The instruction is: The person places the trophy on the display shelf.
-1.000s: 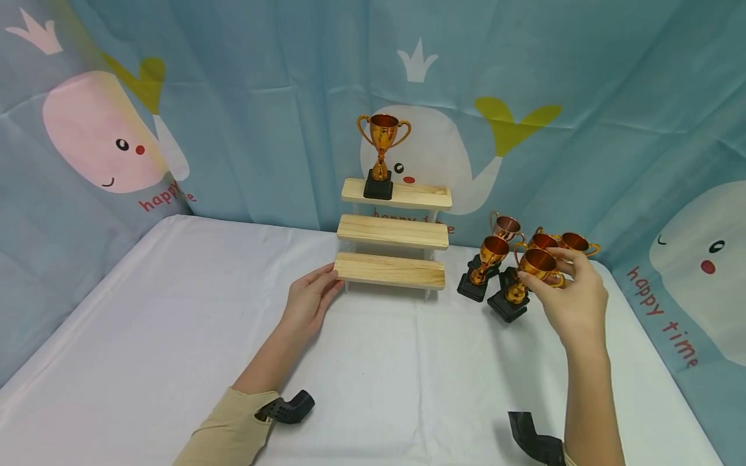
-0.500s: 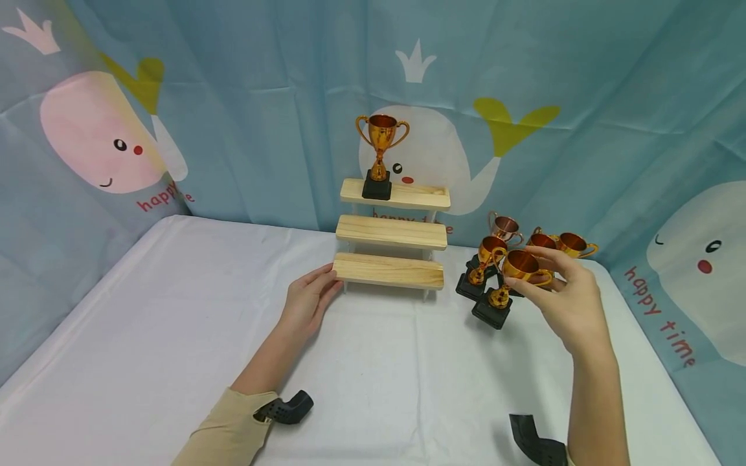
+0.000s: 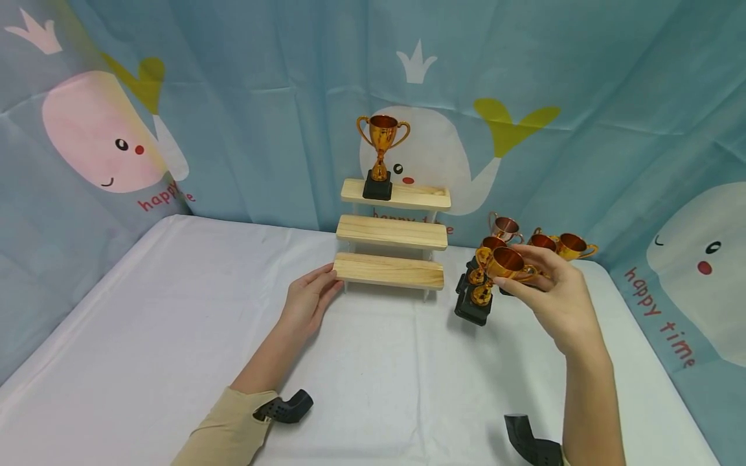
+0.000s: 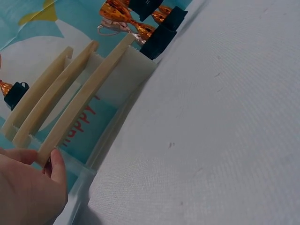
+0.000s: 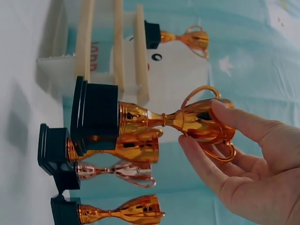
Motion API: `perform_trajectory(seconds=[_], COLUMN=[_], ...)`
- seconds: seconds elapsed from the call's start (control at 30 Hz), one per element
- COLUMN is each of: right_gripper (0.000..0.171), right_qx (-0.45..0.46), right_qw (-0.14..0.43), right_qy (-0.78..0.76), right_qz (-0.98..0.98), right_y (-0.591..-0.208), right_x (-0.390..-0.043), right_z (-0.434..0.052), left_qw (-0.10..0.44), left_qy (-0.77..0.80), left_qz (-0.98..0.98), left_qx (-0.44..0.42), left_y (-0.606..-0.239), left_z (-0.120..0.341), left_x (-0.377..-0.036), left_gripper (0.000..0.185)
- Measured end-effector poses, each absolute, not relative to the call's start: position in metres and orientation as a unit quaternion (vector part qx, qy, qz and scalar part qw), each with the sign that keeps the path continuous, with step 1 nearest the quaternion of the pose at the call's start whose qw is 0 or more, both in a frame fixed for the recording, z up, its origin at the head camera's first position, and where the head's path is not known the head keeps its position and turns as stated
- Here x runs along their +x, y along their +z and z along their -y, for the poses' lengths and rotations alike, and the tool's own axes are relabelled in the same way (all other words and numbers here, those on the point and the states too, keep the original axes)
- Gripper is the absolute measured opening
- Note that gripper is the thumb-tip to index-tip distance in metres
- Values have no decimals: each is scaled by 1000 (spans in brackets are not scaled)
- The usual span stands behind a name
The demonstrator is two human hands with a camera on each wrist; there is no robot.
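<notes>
My right hand [image 3: 553, 298] pinches the cup of a small gold trophy [image 3: 495, 275] with a black base, held tilted just above the table; the same gold trophy [image 5: 159, 119] fills the right wrist view, fingers [image 5: 239, 122] round its bowl. A three-step wooden stand [image 3: 393, 233] sits at the back, with one gold trophy [image 3: 381, 155] on its top step. My left hand [image 3: 305, 301] rests flat on the cloth, fingertips touching the left end of the lowest step [image 4: 89, 93].
Several more gold trophies [image 3: 542, 243] stand grouped at the back right, behind the held one. A white cloth covers the table [image 3: 175, 336]. A blue whale-print curtain [image 3: 233, 97] closes off the back and sides.
My right hand has carried the gold trophy leftward, away from the group and towards the stand. The left hand has stayed in place.
</notes>
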State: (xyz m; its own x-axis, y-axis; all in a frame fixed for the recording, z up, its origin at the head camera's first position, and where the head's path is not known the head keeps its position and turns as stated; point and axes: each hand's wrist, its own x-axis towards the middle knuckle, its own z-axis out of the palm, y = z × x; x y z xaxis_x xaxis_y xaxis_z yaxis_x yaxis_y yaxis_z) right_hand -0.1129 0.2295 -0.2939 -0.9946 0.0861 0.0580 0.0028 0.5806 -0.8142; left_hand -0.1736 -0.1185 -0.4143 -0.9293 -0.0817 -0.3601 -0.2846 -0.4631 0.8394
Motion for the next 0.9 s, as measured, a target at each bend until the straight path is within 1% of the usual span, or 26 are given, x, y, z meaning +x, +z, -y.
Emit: perform_trajectory(seconds=[0.3, 0.53, 0.73, 0.9], right_gripper=[62, 60, 59, 62], right_qx=[10, 62, 83, 83], right_qw=[54, 57, 41, 20], right_qy=[467, 483, 490, 492], right_qz=[882, 872, 867, 866], right_y=[-287, -273, -260, -247], right_x=[-116, -132, -148, -160], right_z=[-217, -206, -200, -196], left_qw=[65, 65, 67, 68], left_qy=[832, 833, 832, 832], left_qz=[-521, -519, -521, -521], left_qx=[-182, -179, -179, -179], left_y=[-414, -413, -413, -413], left_z=[119, 119, 120, 120], left_x=[-174, -173, -173, -173], left_gripper=[47, 48, 47, 47])
